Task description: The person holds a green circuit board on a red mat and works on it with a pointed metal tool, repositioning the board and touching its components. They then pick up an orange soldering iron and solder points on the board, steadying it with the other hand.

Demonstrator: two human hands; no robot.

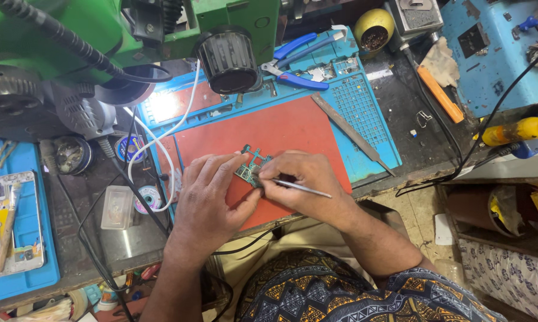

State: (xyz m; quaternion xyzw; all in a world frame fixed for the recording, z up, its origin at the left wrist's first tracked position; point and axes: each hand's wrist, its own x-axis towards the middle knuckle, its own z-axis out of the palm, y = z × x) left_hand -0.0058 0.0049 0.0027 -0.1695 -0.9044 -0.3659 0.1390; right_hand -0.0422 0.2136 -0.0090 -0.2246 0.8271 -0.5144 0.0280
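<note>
— On the red pad of the blue work mat (364, 113), what is the person handling?

— A small green circuit board (254, 162). The left hand (206, 194) is closed on its near edge, thumb and fingers pinching it flat against the pad. The right hand (299, 182) is closed around a thin metal tool (302, 188), held like a pen, with its tip at the board's right side.

— What looks risky?

— The tip seems to rest among fine parts; a slip of the right hand could scratch a trace or knock off a component. The left hand's hold is only at one edge, so pressure from the tool might pivot the board.

— Anything nearby that could interfere?

— The white cable (168, 134) and black cable (132, 197) run just beside the left wrist and could snag. The blue-handled pliers (296, 62) and flat file (349, 134) lie well apart.
</note>
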